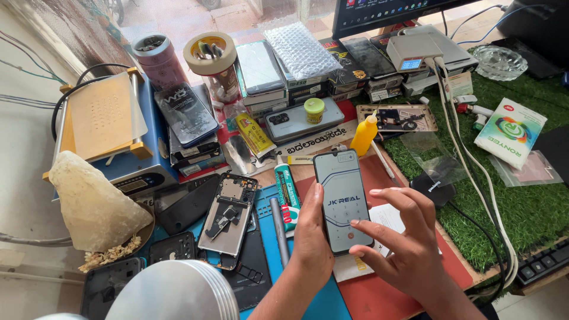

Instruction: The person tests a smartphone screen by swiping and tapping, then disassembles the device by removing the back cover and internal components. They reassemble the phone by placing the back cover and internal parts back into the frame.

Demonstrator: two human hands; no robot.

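Hands together: left hand (pixel 311 237) clamps the phone (pixel 342 200) upright, right hand (pixel 403 243) fingertips spread on its screen.

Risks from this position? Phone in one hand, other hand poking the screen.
1. The left hand holds the phone by one edge only while the right hand presses its screen; a push could tip it out of the grip.
2. Below lie an open phone frame and a glue tube; a dropped phone might hit them.
3. The yellow bottle stands close behind and could get knocked.
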